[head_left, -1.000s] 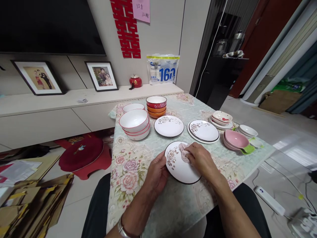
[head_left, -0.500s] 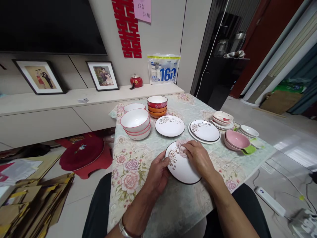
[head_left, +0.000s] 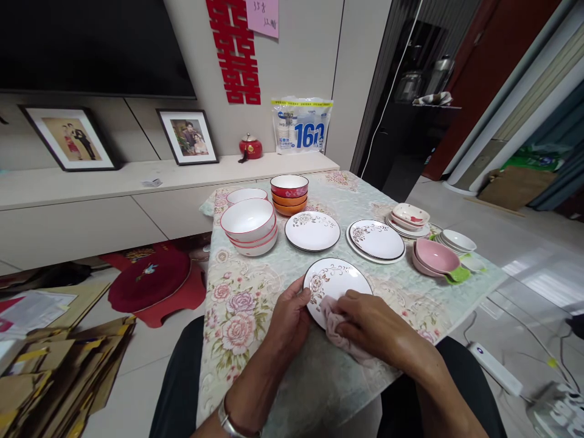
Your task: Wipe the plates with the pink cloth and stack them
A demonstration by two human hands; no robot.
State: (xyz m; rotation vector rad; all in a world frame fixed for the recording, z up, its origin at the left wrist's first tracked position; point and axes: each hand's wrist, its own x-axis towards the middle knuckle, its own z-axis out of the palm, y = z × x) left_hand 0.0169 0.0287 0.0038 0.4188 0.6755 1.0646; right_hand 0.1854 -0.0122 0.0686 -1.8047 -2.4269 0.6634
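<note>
A white plate (head_left: 340, 280) with a dark rim and a brown flower pattern lies on the table's near edge. My left hand (head_left: 289, 319) grips its left rim, thumb on top. My right hand (head_left: 371, 328) is closed on a pale pink cloth (head_left: 335, 325) and presses it on the plate's near part. The cloth hangs over the near rim onto the flowered tablecloth (head_left: 237, 304).
Behind the plate stand stacked white bowls (head_left: 249, 226), red and orange bowls (head_left: 289, 194), a single flowered plate (head_left: 312, 231), stacked plates (head_left: 375, 241), pink bowls (head_left: 433, 258) and small dishes (head_left: 409, 219). A red stool (head_left: 150, 286) and cardboard (head_left: 55, 371) lie left on the floor.
My right hand has drawn the cloth from the plate's far rim down to its near edge. The left hand has kept its hold on the rim.
</note>
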